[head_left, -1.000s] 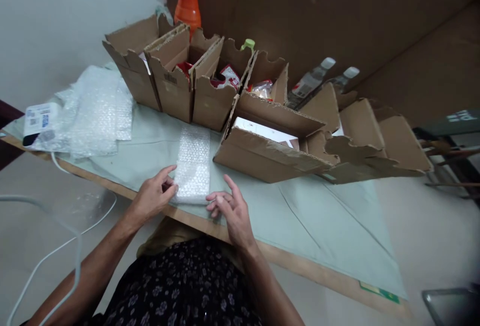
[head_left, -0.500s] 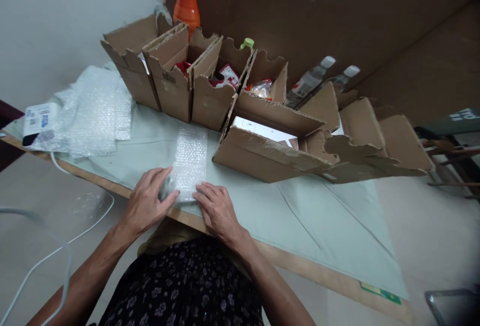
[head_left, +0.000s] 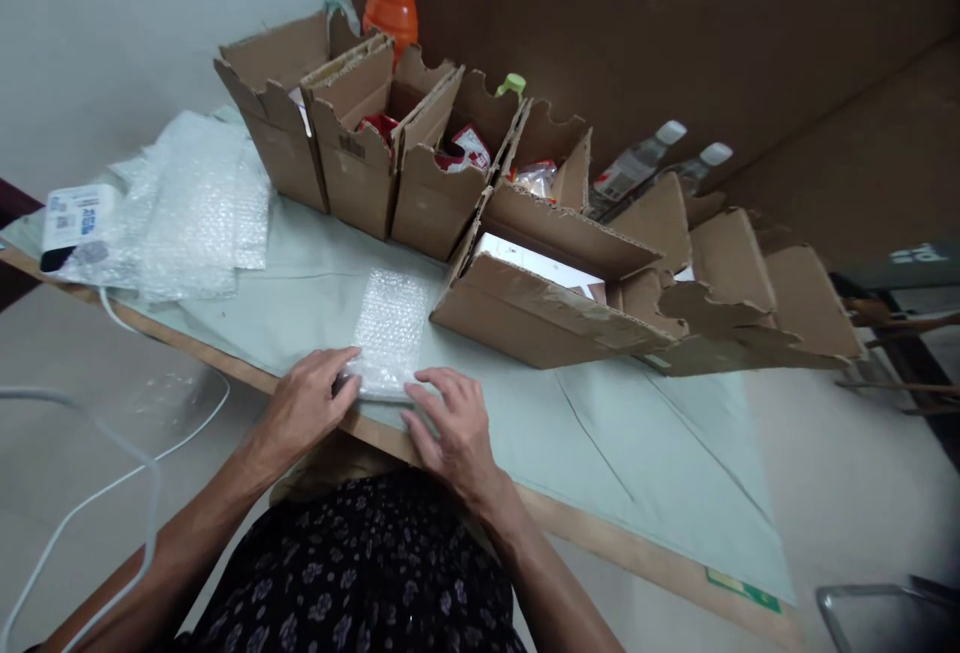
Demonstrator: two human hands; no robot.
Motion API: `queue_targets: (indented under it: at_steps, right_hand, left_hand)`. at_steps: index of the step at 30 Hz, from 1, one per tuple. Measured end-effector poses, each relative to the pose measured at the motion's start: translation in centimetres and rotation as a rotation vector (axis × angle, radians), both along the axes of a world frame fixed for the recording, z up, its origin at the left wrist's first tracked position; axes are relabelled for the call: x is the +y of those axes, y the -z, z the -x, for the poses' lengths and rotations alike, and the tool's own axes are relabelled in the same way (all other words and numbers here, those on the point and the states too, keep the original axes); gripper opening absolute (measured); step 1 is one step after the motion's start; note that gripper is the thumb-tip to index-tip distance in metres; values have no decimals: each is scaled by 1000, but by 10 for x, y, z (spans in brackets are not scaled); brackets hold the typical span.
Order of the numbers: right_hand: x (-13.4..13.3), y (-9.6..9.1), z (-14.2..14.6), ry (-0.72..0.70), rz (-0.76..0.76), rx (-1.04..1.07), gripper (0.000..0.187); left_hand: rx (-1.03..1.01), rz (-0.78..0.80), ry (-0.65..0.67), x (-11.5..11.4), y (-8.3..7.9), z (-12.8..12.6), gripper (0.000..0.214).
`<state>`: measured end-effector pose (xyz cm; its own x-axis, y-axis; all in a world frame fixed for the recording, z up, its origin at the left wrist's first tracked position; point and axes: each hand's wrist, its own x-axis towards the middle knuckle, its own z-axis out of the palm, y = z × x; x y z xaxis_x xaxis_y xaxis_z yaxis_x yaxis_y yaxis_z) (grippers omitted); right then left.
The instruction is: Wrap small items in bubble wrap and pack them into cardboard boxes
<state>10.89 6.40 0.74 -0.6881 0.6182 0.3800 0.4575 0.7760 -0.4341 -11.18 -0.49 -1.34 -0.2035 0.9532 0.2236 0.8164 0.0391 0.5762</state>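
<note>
A small sheet of bubble wrap [head_left: 390, 328] lies flat on the pale green table cover [head_left: 600, 433], near the table's front edge. My left hand [head_left: 306, 403] rests at its near left corner, fingers curled onto the wrap's edge. At the near right corner my right hand [head_left: 454, 423] lies with fingers bent and pressing on the wrap's near edge. Both hands touch the wrap; whether they pinch it is unclear.
A row of open cardboard boxes [head_left: 390, 148] with red packets stands behind the wrap. A larger open box [head_left: 540, 308] lies to the right. A pile of bubble wrap [head_left: 187, 213] and a labelled device [head_left: 71, 223] sit at left. Bottles stand at the back.
My right hand went from hovering with fingers raised to resting on the wrap's near edge. My left hand stayed at the left corner. The view shifted slightly.
</note>
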Motion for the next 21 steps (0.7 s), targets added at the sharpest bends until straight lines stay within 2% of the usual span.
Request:
queue_targets:
  at_steps: [2,4,7,10,12,15,18,21]
  right_hand:
    - [2,3,2,-104,-12,-111,29]
    - [6,7,6,-143,10,-156,28]
    - [8,9,9,-111,119,-76,24]
    - [4,6,5,-76,258,4,24]
    - [1,3,1,-19,271,6,25]
    - [-1,-1,-1,75,157,-26,30]
    - [2,0,4,-22,71,-125,37]
    - [9,2,12,-118,92,-203,35]
  left_hand:
    - [34,-40,-4,1,1,0,32]
    - [57,-105,5,-2,-2,0,32]
    - [38,-176,127,-13,-12,0,32]
    - [-17,-140,241,-21,-18,-1,33]
    - [-20,-110,220,-18,-15,-1,32]
    - [41,-111,143,-3,-4,-1,31]
    - [106,-128,75,9,5,-1,31]
    - [119,-176,43,6,3,-2,31]
